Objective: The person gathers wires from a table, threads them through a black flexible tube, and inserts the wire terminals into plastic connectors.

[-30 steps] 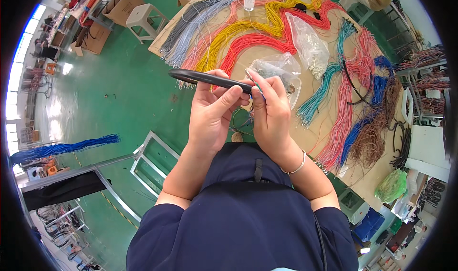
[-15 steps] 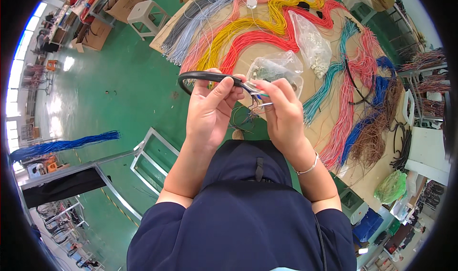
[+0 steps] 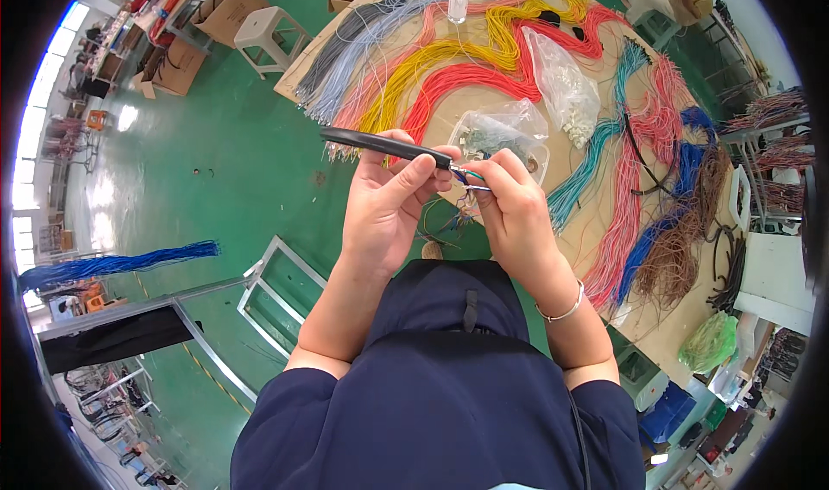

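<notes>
Blk cable point(image 3: 387, 146) tipped edge-on: body in L hand point(image 3: 383, 209), wires point(image 3: 474, 177) in R hand point(image 3: 515, 209).

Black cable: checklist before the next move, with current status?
1. Left hand gripping the black cable near its wire end: ok.
2. Right hand pinching thin wires at that end: ok.
3. Wire tips undamaged: cannot tell, too small and partly behind fingers.
4. Cable's far end visible: not ok, no second end shows.
5. Table free of clutter: not ok, yellow wires and other bundles cover much of it.
</notes>
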{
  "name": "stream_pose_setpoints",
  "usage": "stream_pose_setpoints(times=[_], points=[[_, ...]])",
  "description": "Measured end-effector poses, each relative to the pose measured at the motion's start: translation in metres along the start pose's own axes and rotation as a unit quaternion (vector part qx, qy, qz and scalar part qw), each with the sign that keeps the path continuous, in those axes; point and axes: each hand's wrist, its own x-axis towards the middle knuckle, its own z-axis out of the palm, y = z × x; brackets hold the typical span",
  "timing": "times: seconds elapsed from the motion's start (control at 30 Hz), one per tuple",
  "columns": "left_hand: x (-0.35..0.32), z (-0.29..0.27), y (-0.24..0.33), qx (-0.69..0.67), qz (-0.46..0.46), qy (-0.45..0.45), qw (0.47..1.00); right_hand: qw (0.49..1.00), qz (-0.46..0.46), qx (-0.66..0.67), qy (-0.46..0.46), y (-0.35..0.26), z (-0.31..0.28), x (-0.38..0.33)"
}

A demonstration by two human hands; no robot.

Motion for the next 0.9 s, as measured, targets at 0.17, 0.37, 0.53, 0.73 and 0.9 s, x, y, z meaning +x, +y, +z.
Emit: stream_pose_setpoints(times=[0.17,0.37,0.53,0.73,0.9], points=[[0.007,-0.002,0.001,0.012,0.018,-0.016,1.0,0.994,-0.091,-0.053,0.031,0.013,0.005,0.01],[0.005,-0.004,-0.001,0.079,0.062,-0.013,0.995,0.986,0.121,0.098,-0.058,0.008,0.011,-0.002],[0.014,-0.033,-0.018,0.145,0.065,-0.029,0.987,0.998,0.025,0.052,0.0,0.032,0.026,-0.008],[0.016,-0.041,-0.018,0.184,0.046,-0.054,0.98,0.998,0.049,0.04,-0.002,0.034,0.034,-0.004],[0.004,-0.058,-0.015,0.182,0.045,0.0,0.982,0.982,0.135,0.133,-0.017,0.038,0.051,0.001]])
